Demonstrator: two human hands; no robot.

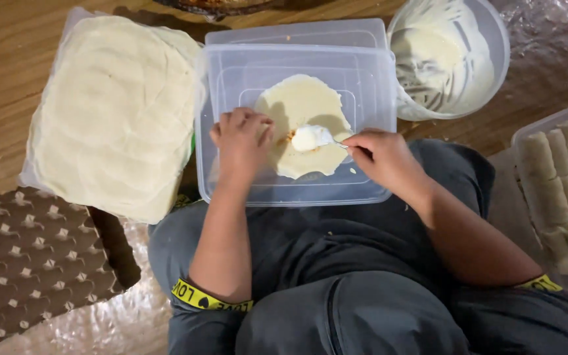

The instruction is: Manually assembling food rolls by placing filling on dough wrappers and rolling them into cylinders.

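The spoon [317,137] handle vanishes inside the right hand [384,158]. Right of the clear lid [231,72], the picture's edge cuts the tray of rolls [563,190]; a dark dish [215,6] above is cropped too.

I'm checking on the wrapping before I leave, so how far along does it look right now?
Done: a row of rolled pieces fills the tub at right. In hand: one round wrapper lies on the upturned clear container; the left hand steadies its edge while the right hand holds a spoon of white paste over it. Left: a thick stack of wrappers, and the paste bowl is partly scraped down.
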